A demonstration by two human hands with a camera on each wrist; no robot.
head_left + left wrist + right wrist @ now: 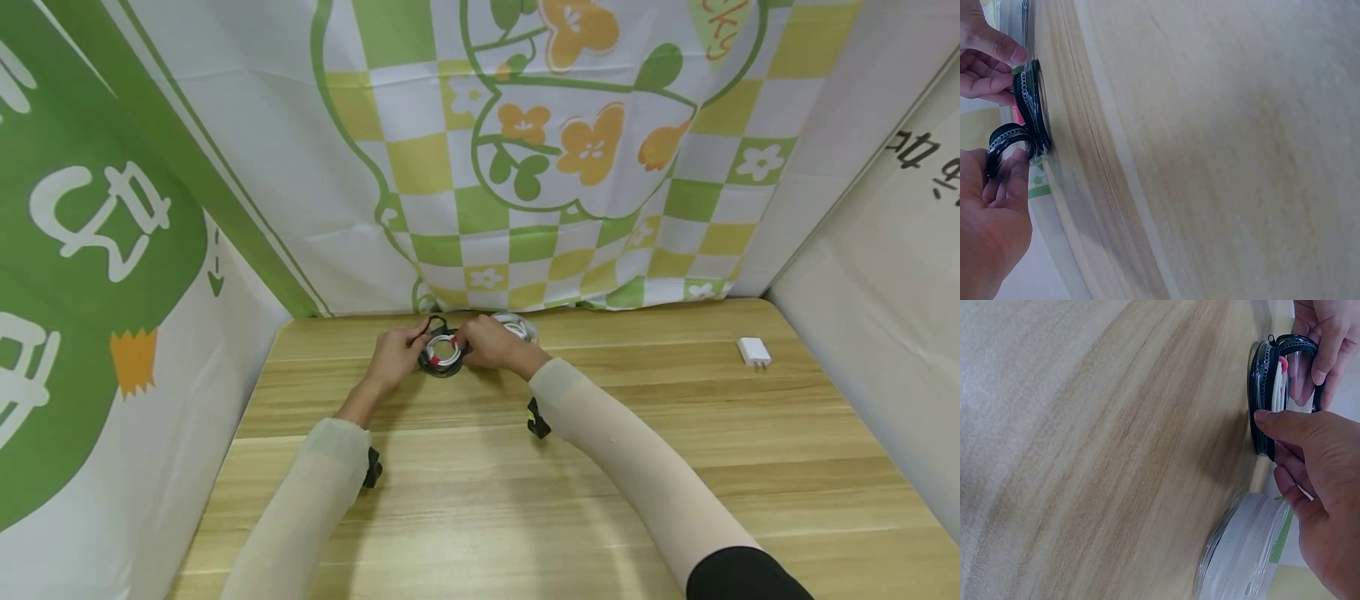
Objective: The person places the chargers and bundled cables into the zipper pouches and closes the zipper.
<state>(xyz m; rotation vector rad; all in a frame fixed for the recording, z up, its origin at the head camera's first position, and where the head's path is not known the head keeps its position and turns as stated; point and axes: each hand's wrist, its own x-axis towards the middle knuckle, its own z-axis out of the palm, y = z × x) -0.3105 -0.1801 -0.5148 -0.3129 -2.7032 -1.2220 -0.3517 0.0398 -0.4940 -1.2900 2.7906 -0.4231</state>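
Note:
A small round clear zip pouch (1262,394) with black zipper edging lies unzipped near the table's back edge. Inside it is a coiled white cable (447,362) with red bands. My left hand (393,357) pinches the pouch's raised, bent-back flap (1007,134). With thumb and fingers my right hand (489,342) grips the opposite side of the rim, the thumb (1275,422) on the black edging. Just right of that hand sits a second round clear case (1244,550) with white contents, partly hidden by the hand in the head view.
A white plug adapter (753,351) with prongs lies at the right of the wooden table (465,500). A printed checked curtain (570,208) hangs along the back edge. Fabric panels (45,275) enclose the left and right sides.

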